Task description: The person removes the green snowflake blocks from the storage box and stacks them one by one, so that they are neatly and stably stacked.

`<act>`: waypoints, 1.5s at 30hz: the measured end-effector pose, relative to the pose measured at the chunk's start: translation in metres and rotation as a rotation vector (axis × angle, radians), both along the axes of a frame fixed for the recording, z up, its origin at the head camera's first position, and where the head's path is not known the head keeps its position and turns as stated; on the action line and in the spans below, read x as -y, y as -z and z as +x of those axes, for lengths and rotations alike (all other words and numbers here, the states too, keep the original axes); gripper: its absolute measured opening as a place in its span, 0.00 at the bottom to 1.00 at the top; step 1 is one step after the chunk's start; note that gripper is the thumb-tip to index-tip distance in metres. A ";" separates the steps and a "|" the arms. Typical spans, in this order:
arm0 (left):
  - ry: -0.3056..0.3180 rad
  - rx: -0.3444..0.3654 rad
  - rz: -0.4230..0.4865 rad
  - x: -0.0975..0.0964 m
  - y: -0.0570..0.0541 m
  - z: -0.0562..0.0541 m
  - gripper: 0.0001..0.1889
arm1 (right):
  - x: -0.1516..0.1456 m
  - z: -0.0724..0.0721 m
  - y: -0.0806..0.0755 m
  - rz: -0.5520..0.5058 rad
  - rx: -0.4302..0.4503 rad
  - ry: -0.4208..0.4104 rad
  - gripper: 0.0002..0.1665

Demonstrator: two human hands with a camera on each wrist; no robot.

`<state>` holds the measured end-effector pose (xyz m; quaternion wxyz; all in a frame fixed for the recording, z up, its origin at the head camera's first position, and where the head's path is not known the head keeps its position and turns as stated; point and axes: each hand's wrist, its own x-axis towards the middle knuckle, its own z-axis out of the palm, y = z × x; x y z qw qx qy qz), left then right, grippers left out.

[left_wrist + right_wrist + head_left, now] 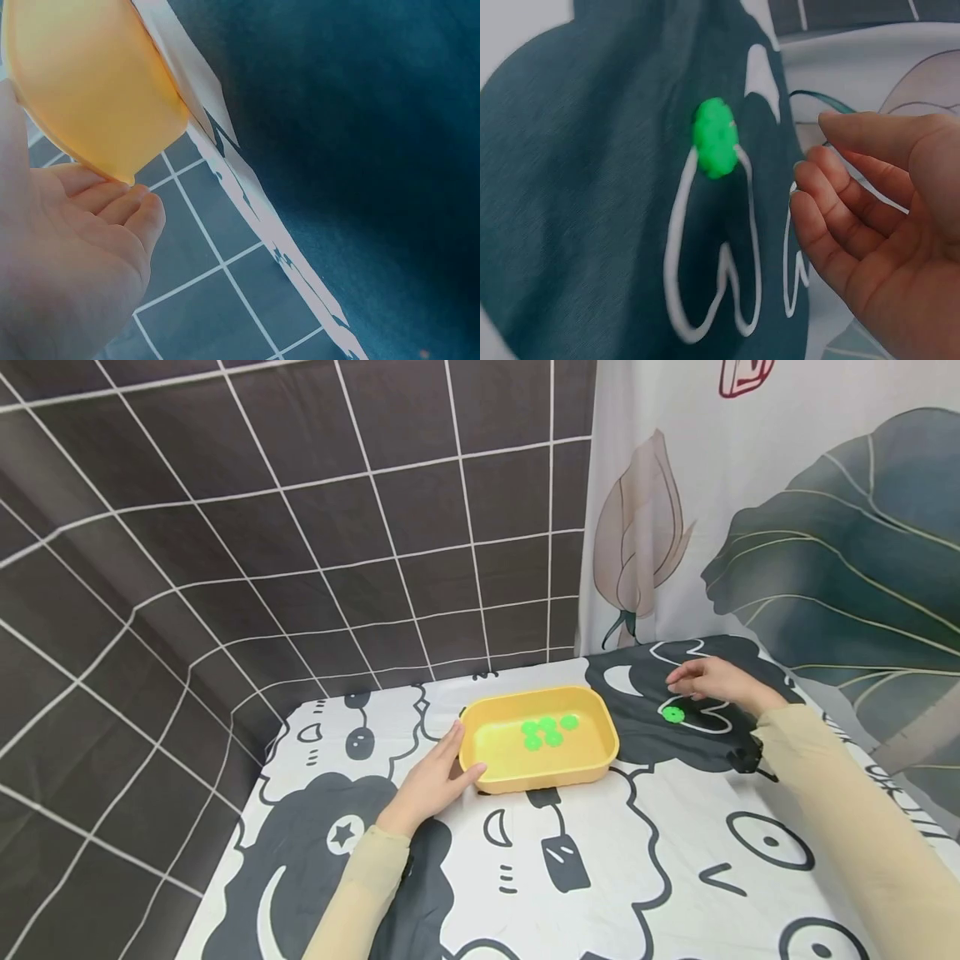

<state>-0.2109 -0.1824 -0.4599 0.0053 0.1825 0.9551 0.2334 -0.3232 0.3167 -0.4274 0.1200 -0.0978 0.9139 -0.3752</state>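
A yellow tray (538,785) sits on the patterned cloth, with several small bright green flower-shaped pieces (553,738) on its floor. At its left end, my left hand (429,785) rests against the side, thumb by the front corner and fingers along the outer wall. The left wrist view shows those fingertips touching the edge of the tray (112,90). To the right, one more green flower-shaped piece (672,715) lies on a dark patch of the cloth. Just above it hovers my right hand (722,683), fingers loosely bent and holding nothing. A gap separates this hand (885,217) from the piece (716,138).
The surface is covered by a black-and-white cartoon cloth (592,877). Behind it and at left hangs a dark grid-patterned curtain (405,518); a white leaf-printed curtain (675,410) hangs at the back right.
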 end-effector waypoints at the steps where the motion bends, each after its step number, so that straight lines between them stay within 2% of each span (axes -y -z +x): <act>1: 0.002 -0.002 -0.001 0.000 0.000 0.000 0.48 | 0.003 -0.001 -0.002 0.001 0.001 0.002 0.21; 19: 0.012 -0.015 -0.008 0.000 0.002 0.000 0.48 | 0.062 -0.016 -0.036 -0.051 0.005 -0.085 0.22; 26: 0.008 -0.018 -0.007 -0.001 0.000 -0.001 0.48 | 0.085 -0.024 -0.044 -0.064 0.004 -0.111 0.18; 35: -0.007 -0.019 -0.015 0.000 0.003 -0.001 0.48 | 0.111 -0.027 -0.047 -0.078 -0.034 -0.199 0.18; 41: -0.007 -0.022 -0.018 0.001 0.003 -0.001 0.47 | 0.131 -0.027 -0.047 -0.077 0.007 -0.272 0.18; 45: 0.002 -0.026 -0.015 0.001 0.002 0.000 0.47 | 0.145 -0.026 -0.048 -0.062 0.001 -0.316 0.17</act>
